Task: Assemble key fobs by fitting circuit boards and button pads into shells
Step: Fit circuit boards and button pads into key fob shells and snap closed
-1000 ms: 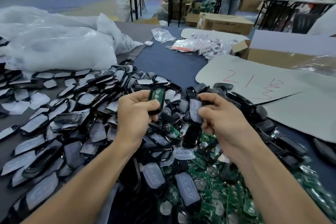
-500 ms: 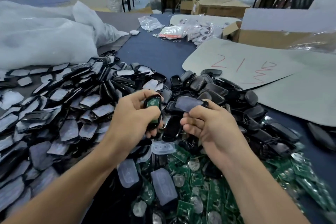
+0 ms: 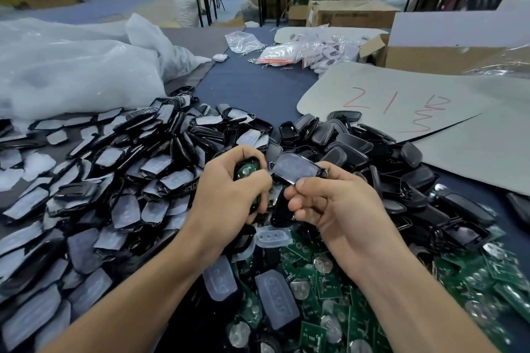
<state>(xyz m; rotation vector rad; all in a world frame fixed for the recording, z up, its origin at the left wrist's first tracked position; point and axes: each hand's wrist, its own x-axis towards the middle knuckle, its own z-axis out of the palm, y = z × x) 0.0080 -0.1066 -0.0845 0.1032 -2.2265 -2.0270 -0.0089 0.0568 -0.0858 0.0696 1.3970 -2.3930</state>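
My left hand (image 3: pixel 226 192) grips a black shell half with a green circuit board (image 3: pixel 247 172) seated in it, fingers curled round it. My right hand (image 3: pixel 329 203) pinches a second black shell half (image 3: pixel 298 167) whose face is covered by grey film, held tilted just right of the first and nearly touching it. Under both hands lie heaps of parts: film-covered shells (image 3: pixel 114 180) to the left, bare black shells (image 3: pixel 372 157) to the right, green circuit boards (image 3: pixel 344 289) with coin cells near me, and translucent button pads (image 3: pixel 275 298).
Large clear plastic bags (image 3: pixel 71 71) lie at the back left. A grey sheet with red marks (image 3: pixel 401 100) and a cardboard box (image 3: pixel 436 54) sit at the right. Small bagged fobs (image 3: pixel 309 51) lie at the table's far end. Folding tables and a person stand beyond.
My right hand has brought the film-covered shell half up from the pile and turned it flat, close beside the board-filled half in my left hand. My view has tilted down slightly.
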